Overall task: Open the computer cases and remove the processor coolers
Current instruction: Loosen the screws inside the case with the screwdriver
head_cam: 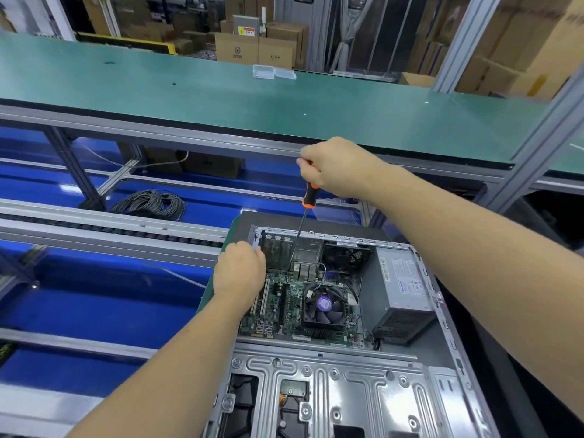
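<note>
**Slipping screwdriver near the board is the main risk**

Working inside an open computer case, lying on its side with the side panel already off. A screwdriver with an orange-and-black handle is gripped by the right hand, fingers curled round the top of the handle; the shaft is angled down toward the rear of the motherboard, well short of the processor cooler. Exactly what the tip sits on cannot be told. The left hand is rested at the case's left edge by the expansion slots; its fingers are hidden, so grip cannot be told.

The cooler is seen still seated on the board, beside the power supply, fan cable apparently attached.

Risks judged:
- tip slipped off a screw, board traces gouged
- a loosened screw dropped among components
- cooler pulled before the fan lead is unplugged, connector strained
- the case shifted if it is not held steady
</note>
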{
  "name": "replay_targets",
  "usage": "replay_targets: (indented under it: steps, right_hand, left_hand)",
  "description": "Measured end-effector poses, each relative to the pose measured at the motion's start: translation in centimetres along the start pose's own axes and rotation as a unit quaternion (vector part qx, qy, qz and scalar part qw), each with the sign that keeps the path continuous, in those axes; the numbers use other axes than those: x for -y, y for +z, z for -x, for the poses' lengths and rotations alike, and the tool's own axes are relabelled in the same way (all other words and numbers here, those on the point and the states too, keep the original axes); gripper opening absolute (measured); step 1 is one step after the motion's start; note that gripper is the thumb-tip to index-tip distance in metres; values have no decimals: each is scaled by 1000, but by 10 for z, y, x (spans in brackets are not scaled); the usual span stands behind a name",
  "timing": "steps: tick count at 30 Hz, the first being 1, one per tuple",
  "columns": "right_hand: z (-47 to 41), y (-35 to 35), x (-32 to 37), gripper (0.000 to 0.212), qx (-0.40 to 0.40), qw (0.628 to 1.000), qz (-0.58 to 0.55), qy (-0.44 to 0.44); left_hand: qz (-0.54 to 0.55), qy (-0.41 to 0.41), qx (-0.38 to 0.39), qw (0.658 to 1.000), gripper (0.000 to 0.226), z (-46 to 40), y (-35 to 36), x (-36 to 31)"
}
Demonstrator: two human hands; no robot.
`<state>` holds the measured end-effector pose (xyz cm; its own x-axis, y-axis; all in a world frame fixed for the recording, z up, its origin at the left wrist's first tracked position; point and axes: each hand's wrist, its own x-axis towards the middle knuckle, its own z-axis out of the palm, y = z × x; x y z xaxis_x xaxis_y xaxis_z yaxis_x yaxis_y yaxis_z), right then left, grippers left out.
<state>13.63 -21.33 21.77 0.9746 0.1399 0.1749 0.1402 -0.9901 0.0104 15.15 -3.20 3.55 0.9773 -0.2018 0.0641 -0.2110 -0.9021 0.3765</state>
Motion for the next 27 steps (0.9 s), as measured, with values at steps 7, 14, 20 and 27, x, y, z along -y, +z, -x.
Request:
replay_targets:
  steps: [7, 14, 20, 27]
  right_hand:
    - [-1, 3, -3, 34, 1, 1000, -5, -18]
    - [-7, -3, 8, 23, 43, 996, -9, -74]
    - [-10, -10, 20, 10, 119, 985, -57, -107]
    - [-7, -16, 24, 36, 135, 990, -36, 19]
  left_hand:
    - [-12, -1, 8, 1000, 40, 1, -2, 0]
    - [-20, -5, 2, 1000, 38, 2, 0, 0]
    - [-33, -11, 0, 999, 38, 1, -3, -3]
    - [-26, -7, -4, 1000, 39, 3, -3, -3]
